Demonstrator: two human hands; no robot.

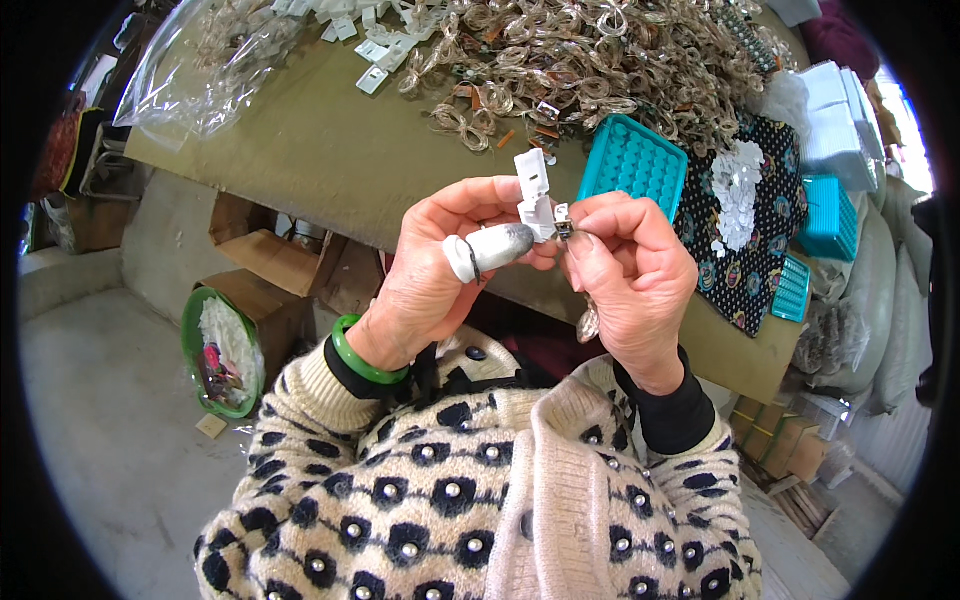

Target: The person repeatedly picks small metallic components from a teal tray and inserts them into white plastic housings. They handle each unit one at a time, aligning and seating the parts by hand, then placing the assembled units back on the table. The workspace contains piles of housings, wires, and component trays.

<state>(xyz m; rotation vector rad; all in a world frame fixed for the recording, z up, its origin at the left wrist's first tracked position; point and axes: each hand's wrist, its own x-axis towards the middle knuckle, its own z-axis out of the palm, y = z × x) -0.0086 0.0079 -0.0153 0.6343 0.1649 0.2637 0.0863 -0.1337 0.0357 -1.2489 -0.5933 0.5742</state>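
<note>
My left hand (430, 235) pinches a small white plastic case (533, 180) that stands hinged open. A white finger cot with a dark, smudged tip (490, 250) covers the left thumb. Close beside the case, my right hand (640, 265) pinches a small metal-and-white connector piece (563, 222). A bundle of clear, copper-tinted wire (588, 322) hangs below the right fingers. Whether the connector touches the case, I cannot tell. Both hands are held above the near edge of the table.
A large heap of coiled wire bundles (600, 60) covers the table's far side, with white plastic cases (375, 60) left of it. A teal tray (635, 165) lies right of my hands, beside white pieces (738, 195) on dark patterned cloth. A green basin (195, 340) stands on the floor.
</note>
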